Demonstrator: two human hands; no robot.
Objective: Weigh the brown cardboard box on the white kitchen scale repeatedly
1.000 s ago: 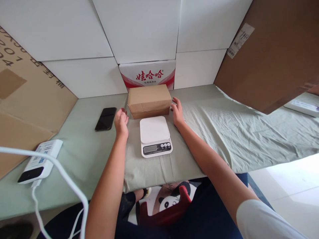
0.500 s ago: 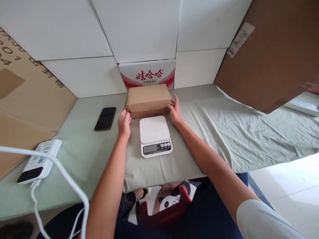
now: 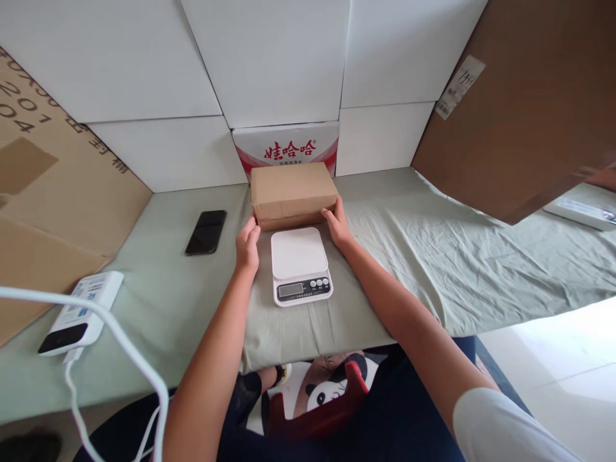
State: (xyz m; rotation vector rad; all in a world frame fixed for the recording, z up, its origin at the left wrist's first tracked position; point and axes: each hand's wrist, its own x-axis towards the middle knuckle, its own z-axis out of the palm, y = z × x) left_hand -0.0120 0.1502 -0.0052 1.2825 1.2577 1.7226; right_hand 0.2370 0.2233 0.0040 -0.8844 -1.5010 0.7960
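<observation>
Carton [image 3: 294,186], plain brown, is at the far middle of the worktop [image 3: 212,289], held between two hands. Left hand [image 3: 248,245]: fingers gripping the carton's near left lower corner, tips mostly hidden by it. Right hand [image 3: 339,224]: thumb on the near face, other fingers closed round the right end, largely out of sight. Underside hidden; cannot tell whether it touches the pale green cloth [image 3: 505,269].

White scale [image 3: 299,253] lies just near of the carton, between the forearms, whole in view. Its display and button lettering are too small to read.

Printed box [image 3: 289,147], red characters, stands directly beyond; the carton covers its lower part. Dark phone [image 3: 206,232] lies flat, left of the left hand. White device [image 3: 81,311], near left: print blurred. Pale cable [image 3: 126,340] loops close to the camera, cut off at the left edge.

Cardboard panel [image 3: 58,199] at left and brown panel [image 3: 510,128] at right both run out of frame; handwriting on the right one's label [image 3: 461,88] is hard to make out.
</observation>
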